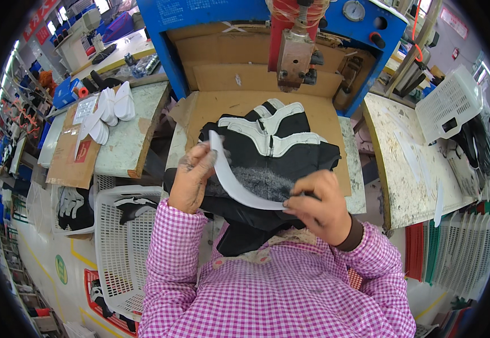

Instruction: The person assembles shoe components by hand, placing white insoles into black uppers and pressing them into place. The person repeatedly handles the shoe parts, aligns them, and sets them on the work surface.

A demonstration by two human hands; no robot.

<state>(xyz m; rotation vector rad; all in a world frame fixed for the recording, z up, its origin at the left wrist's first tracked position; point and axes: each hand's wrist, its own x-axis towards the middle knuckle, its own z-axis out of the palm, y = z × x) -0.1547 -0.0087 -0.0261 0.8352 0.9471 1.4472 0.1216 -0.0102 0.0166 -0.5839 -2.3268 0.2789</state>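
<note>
A white curved strip [233, 186], thin and bowed downward, spans between my two hands. My left hand [195, 172] pinches its upper left end, while my right hand [321, 204] grips the lower right end with curled fingers. Right behind the strip lie several black fabric pieces with white trim [267, 132], overlapping, which look like shoe uppers. A fuzzy grey patch [262, 179] shows on the nearest one. More black material [239, 236] hangs toward my lap below the strip.
A blue press machine [166, 50] frames the cardboard-covered bed [216, 101], its metal head [296, 59] overhanging the pieces. On the left table, white cutouts [107, 112] rest by cardboard; a white basket [123, 248] stands below. White strips [411, 152] lie on the right table [391, 186].
</note>
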